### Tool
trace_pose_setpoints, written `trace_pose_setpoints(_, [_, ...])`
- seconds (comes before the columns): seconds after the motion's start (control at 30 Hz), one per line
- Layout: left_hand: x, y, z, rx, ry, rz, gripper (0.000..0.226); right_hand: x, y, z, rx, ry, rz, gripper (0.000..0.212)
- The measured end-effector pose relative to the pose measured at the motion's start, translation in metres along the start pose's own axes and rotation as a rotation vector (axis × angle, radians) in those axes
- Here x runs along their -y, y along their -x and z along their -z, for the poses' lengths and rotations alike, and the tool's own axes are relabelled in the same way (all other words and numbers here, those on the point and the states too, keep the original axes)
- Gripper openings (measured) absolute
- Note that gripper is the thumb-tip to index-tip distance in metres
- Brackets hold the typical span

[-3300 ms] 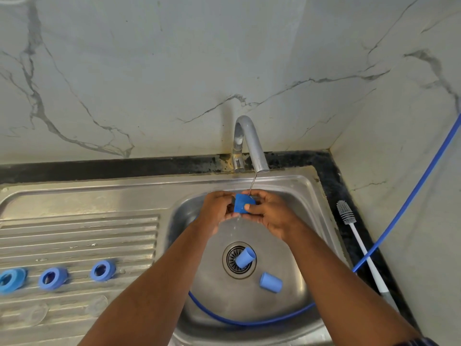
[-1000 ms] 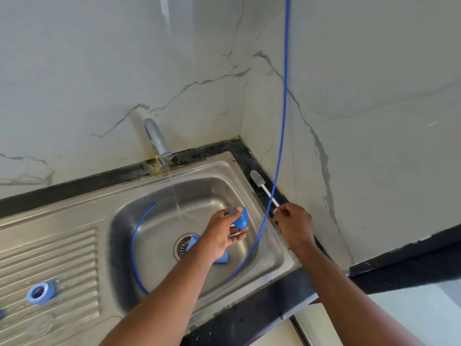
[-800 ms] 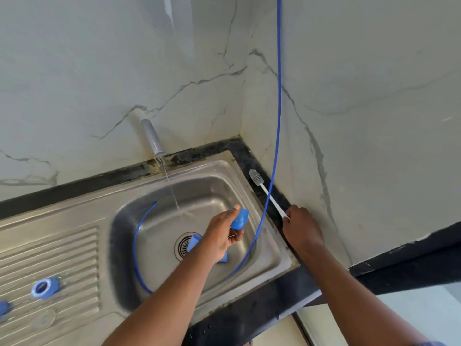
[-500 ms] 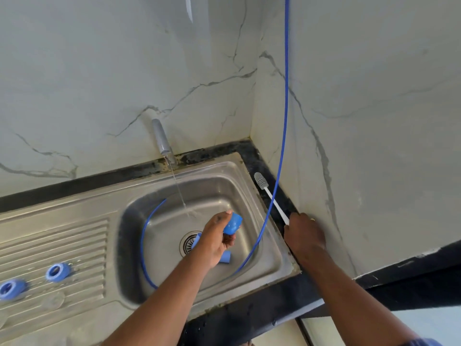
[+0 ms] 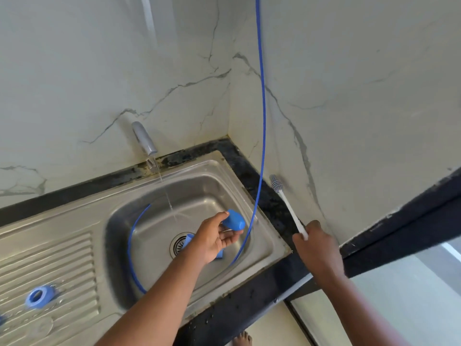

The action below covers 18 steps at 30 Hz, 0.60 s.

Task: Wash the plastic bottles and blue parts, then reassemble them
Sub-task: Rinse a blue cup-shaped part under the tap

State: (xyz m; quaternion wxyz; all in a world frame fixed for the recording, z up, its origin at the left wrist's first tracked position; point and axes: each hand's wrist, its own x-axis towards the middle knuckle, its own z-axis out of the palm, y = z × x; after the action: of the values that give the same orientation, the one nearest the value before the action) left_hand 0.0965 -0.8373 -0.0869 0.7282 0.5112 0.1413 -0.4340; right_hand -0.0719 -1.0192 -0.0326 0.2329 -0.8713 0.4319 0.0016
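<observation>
the left hand (image 5: 217,238) holds a blue cap (image 5: 233,223) at its fingertips, thumb on top and fingers curled under it, palm turned up. the cap sits over the basin of the steel sink (image 5: 207,186), just right of the thin water stream (image 5: 167,197) falling from the tap (image 5: 144,138). the right hand (image 5: 315,242) is clenched round the lower end of a white-handled bottle brush (image 5: 288,207). the handle's end is hidden inside the fist, and the bristle head points up toward the wall corner. whether the brush touches the black counter (image 5: 249,308) is not clear.

below the left hand, two more blue parts lie in the basin, mostly covered by the wrist: one by the drain (image 5: 177,244) shows only a corner (image 5: 188,239), the other only an edge (image 5: 220,254). a blue hose (image 5: 262,121) drops from above the frame and loops round the basin floor, part of it behind the arm.

on the ribbed drainboard a blue ring (image 5: 40,295) is motion-blurred. another blue piece (image 5: 2,319) is cut off at the left edge. a clear item (image 5: 42,325) near it is too faint to identify. a bare foot (image 5: 243,339) is cropped at the bottom.
</observation>
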Motion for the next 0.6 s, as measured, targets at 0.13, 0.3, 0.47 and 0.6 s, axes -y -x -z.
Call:
trace_pose_setpoints(0.13, [-0.001, 0.004, 0.016, 0.024, 0.095, -0.021, 0.027, 0.004, 0.041, -0.003, -0.068, -0.031, -0.023, 0.008])
trace_pose_setpoints(0.3, [-0.010, 0.010, 0.039, 0.057, 0.211, -0.117, 0.025, 0.022, 0.080, -0.026, -0.057, -0.063, 0.162, 0.019])
trace_pose_setpoints(0.47, [-0.032, 0.023, 0.063, -0.110, 0.234, -0.246, 0.027, 0.055, 0.097, -0.052, 0.039, -0.051, 0.390, 0.028])
trace_pose_setpoints(0.6, [-0.051, 0.039, 0.084, -0.197, 0.266, -0.319, 0.028, 0.078, 0.103, -0.072, 0.098, -0.056, 0.559, 0.021])
